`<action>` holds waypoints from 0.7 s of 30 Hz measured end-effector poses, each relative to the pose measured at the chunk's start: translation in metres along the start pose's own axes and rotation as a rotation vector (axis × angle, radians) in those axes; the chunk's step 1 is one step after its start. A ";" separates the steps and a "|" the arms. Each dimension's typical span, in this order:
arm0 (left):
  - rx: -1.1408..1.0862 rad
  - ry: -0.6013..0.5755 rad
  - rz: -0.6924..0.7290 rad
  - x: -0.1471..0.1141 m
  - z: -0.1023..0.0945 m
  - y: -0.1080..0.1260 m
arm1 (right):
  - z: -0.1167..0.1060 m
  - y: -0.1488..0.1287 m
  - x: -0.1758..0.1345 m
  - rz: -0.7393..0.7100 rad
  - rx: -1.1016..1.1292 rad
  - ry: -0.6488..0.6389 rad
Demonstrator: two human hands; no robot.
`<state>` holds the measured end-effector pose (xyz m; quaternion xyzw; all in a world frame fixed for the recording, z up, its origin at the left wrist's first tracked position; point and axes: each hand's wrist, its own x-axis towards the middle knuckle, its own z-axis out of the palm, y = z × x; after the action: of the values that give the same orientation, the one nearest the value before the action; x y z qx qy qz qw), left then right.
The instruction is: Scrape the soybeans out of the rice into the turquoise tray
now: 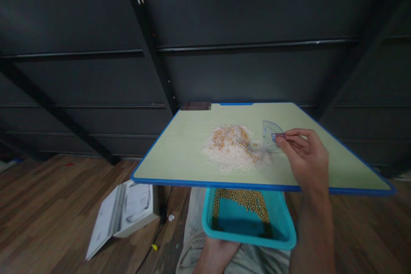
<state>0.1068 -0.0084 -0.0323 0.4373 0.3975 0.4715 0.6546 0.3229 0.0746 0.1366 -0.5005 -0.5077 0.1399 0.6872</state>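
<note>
My right hand [303,154] pinches a clear plastic protractor [269,133] between thumb and fingers. The protractor stands on edge, tilted, at the right side of a pile of white rice [229,160]. Yellow soybeans [243,135] lie mixed into the rice, mostly along its top and right. Below the table's near edge, my left hand [220,250] holds a turquoise plastic tray [247,240] from underneath at its near side; its fingers are hidden under the tray. Many soybeans [245,197] line the tray's far part and sides.
The folding table [173,154] has a pale green top and a blue rim. A blurred dark item [195,105] sits at its far left corner. On the wooden floor are an open white box [128,209] and a black cable [158,233]. A dark panelled wall [240,72] rises behind.
</note>
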 end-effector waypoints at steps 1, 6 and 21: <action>0.071 0.008 0.026 -0.002 -0.001 0.002 | -0.001 0.001 0.000 -0.002 -0.019 0.010; 0.295 0.044 0.088 -0.010 -0.006 0.011 | -0.003 0.008 0.001 -0.013 -0.092 -0.037; 0.261 0.085 0.031 -0.005 -0.009 0.000 | 0.003 0.011 -0.002 0.146 -0.163 -0.304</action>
<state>0.0976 -0.0116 -0.0341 0.5045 0.4758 0.4438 0.5676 0.3231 0.0802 0.1263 -0.5631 -0.5776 0.2221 0.5477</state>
